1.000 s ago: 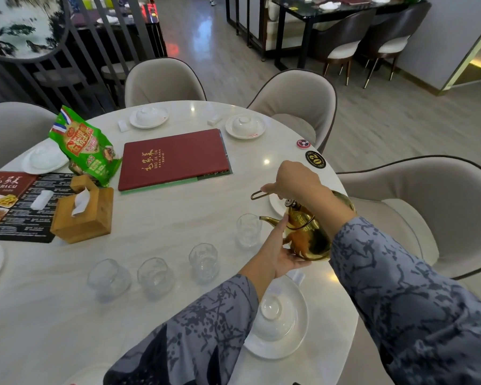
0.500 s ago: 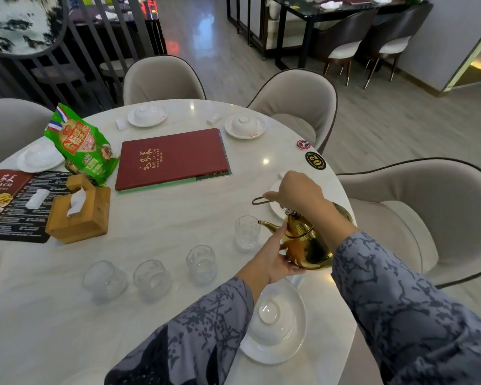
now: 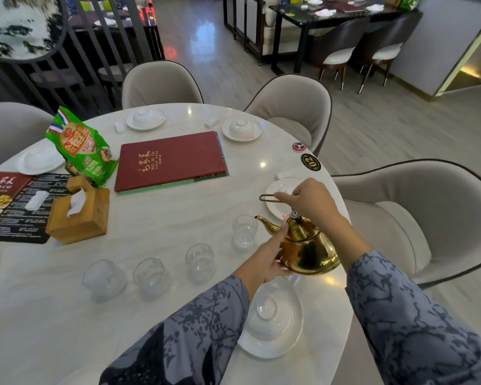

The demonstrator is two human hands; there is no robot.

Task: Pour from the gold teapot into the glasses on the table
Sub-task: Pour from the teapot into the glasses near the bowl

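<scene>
— Where was the gold teapot (image 3: 307, 245)?

— Above the bench (image 3: 150, 259), spout beside the nearest of four glasses (image 3: 244, 231).

— And the hands?

— The right hand (image 3: 307, 200) gripped the wire handle (image 3: 267, 198); the left hand (image 3: 264, 259) cupped the pot's body near its base.

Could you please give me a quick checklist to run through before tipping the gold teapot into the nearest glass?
1. Right hand grips the wire handle: ok.
2. Left hand steadies the gold teapot body: ok.
3. Spout reaches the nearest glass rim: ok.
4. Nearest glass upright: ok.
5. Lid knob secured: cannot tell.
6. Teapot holds liquid: cannot tell.
</scene>
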